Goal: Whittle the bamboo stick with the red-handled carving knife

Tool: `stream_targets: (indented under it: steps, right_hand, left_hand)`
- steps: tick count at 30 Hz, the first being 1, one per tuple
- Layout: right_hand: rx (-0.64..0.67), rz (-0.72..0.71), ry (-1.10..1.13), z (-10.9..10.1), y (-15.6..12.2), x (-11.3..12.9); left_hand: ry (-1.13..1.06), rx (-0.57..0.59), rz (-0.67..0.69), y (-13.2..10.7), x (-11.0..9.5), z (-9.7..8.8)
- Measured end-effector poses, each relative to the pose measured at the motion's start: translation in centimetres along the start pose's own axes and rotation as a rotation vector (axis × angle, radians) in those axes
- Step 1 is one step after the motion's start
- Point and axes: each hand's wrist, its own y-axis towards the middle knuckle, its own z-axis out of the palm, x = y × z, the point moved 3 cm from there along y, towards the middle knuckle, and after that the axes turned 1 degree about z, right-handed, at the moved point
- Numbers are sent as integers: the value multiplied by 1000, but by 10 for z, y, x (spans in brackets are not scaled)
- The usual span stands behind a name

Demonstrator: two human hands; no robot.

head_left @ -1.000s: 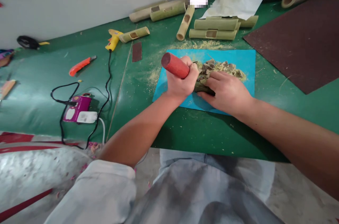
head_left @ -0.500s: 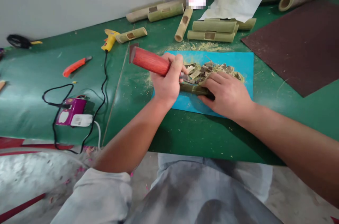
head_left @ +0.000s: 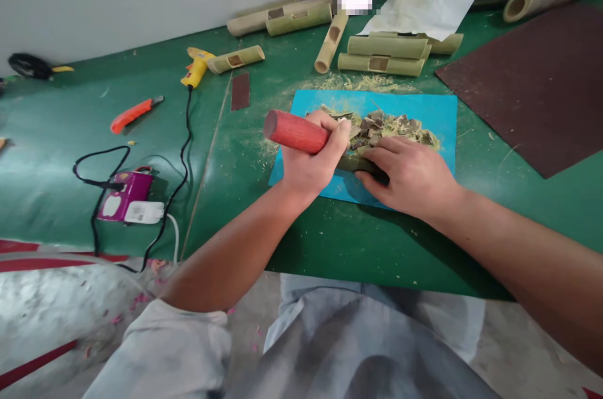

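Note:
My left hand is closed around a tool with a thick red wooden handle, probably a chisel; its working end is hidden behind my fingers. Under that hand lies a bamboo tube on a blue sheet. My right hand grips the tube's right end, thumb in front and fingers over the top. Behind both hands, bamboo chips and pale shavings are heaped on the sheet.
Cut bamboo tubes lie along the back. On the left are a yellow glue gun, an orange utility knife and a purple power box with cables. A dark brown sheet covers the right side.
The red handle has moved right and lower, with my left hand closer to my right. A small brown rectangle on the table is now uncovered. My right hand still holds the tube.

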Motion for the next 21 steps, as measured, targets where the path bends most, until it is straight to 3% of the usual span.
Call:
stream_targets:
  steps: [14,21]
  right_hand:
    - [-72,42,-51,6,0,4]
    - [-62,44,-72,7,0,4]
  left_hand:
    - [-18,-32,-129,0,14,4]
    - [-9,-62,-114,0,16,4]
